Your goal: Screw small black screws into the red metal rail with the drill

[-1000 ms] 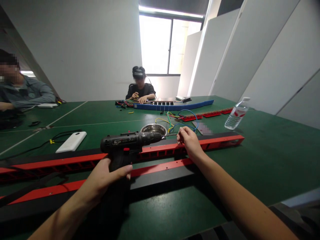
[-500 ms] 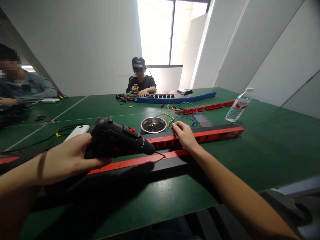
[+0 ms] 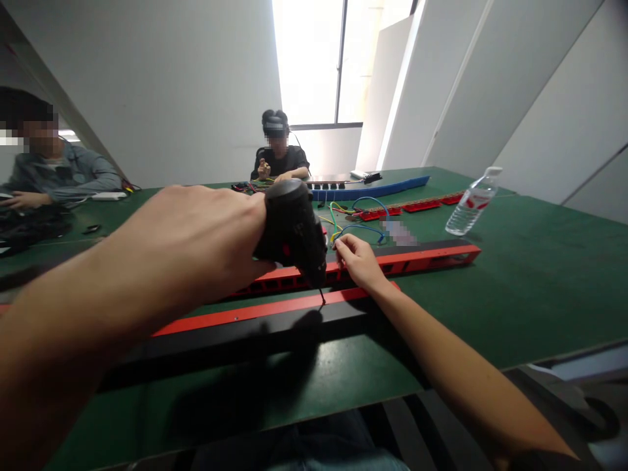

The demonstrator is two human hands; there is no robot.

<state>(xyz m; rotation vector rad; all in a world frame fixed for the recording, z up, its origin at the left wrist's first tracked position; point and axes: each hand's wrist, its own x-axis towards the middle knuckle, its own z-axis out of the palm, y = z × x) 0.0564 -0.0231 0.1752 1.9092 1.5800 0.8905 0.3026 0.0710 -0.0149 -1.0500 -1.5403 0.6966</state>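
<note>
Drill (image 3: 294, 226) grip hid. behind L hand (image 3: 210, 229) (L forearm (image 3: 73, 314) cut off).

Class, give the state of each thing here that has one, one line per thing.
Left hand: closed around the power drill.
Power drill: nose down, bit tip at the near bar.
Right hand: fingers curled, contents unclear.
Near bar: lying on the table.
Far bar: lying behind it.
Blue bar: lying farther back, partly hidden.
Water bottle: capped, standing.

Single head-worn view that looked forward and down, set above the near edge of the green tabletop (image 3: 520, 281), close behind the left hand (image 3: 216, 226), which loomed large, slightly farther from the right hand (image 3: 360, 263), facing across to a seated co-worker (image 3: 282, 159) and the bright window (image 3: 311, 59) beyond
</note>
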